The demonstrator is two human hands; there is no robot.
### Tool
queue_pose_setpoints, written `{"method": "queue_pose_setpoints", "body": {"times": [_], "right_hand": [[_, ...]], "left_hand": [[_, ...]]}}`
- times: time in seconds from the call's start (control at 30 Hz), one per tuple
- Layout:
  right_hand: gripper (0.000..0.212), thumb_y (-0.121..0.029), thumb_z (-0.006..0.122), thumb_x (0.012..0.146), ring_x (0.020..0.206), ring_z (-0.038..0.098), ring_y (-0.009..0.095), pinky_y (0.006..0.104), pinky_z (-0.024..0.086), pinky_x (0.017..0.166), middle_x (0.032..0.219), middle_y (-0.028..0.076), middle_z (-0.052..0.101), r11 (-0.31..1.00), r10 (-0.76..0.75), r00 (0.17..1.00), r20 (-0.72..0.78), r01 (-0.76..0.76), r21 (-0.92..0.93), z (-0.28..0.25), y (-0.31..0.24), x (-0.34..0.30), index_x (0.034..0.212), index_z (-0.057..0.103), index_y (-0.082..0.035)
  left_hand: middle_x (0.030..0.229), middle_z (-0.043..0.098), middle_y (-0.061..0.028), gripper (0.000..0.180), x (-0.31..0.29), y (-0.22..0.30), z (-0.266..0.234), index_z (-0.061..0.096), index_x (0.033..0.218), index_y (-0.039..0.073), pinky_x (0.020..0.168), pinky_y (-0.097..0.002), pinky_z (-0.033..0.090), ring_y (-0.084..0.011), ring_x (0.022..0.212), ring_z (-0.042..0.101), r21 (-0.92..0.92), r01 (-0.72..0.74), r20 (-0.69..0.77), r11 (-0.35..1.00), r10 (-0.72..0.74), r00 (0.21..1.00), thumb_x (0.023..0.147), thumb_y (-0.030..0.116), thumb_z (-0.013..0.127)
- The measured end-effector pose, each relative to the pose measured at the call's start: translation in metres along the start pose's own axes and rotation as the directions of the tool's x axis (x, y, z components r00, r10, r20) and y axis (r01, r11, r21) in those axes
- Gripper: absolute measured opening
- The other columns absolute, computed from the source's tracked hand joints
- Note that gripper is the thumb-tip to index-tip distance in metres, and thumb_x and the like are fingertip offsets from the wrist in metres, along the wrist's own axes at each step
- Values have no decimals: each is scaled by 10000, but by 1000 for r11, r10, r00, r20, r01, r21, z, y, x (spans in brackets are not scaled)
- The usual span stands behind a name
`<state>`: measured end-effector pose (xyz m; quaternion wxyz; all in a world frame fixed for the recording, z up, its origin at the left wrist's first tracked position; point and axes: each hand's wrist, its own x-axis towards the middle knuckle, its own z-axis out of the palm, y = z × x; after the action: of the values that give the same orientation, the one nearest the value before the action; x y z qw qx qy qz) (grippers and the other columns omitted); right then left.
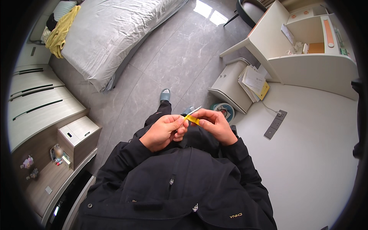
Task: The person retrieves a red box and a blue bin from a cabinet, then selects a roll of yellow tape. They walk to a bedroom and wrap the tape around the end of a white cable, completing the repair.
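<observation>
The left hand (164, 132) pinched the white rod (194, 110) at its near end, seemingly for steadiness; the right hand (215, 125) gripped the yellow strip (193, 120), likely for control.

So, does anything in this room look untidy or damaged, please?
Mildly untidy: papers by the grey cabinet fan out unevenly, and a yellow cloth lies bunched at the left edge of the bed. The yellow strip between the left hand and right hand shows no plain damage.

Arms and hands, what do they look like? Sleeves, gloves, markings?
Left hand and right hand: bare, no gloves visible. Left sleeve and right sleeve: long, loose, black, reaching the wrists. No sleeve markings visible.
</observation>
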<state>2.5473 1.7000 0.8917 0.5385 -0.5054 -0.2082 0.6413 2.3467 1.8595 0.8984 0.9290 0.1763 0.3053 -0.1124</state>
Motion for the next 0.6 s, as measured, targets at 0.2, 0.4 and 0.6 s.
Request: {"method": "queue_pose_setpoints", "body": {"times": [0.2,0.4,0.6], "right_hand": [[408,-207,671,1022,1124,697,165,333,519,1062,1243,92,740,987,148,989,-15,-147,61,1,-11,-9,1322,693,69],[422,-180,633,1035,1099,706,167,335,537,1039,1253,115,735,947,303,953,-32,-297,119,4,-18,-16,1357,666,91],[422,-151,619,1036,1055,724,197,339,565,1005,1244,146,737,913,361,931,-60,-339,228,8,-19,-19,1362,645,116]], "left_hand": [[818,549,16,313,-2,0,-4,638,1071,36,656,-247,401,-80,686,435,-58,-14,54,998,17,998,1188,283,486],[835,627,-6,297,3,-10,-6,658,1087,9,656,-251,483,-82,699,560,115,-18,-101,993,29,994,1175,259,523],[864,689,-56,322,10,-25,-2,639,1093,-11,682,-269,577,-115,701,658,400,-98,-169,911,179,969,1180,273,515]]}}
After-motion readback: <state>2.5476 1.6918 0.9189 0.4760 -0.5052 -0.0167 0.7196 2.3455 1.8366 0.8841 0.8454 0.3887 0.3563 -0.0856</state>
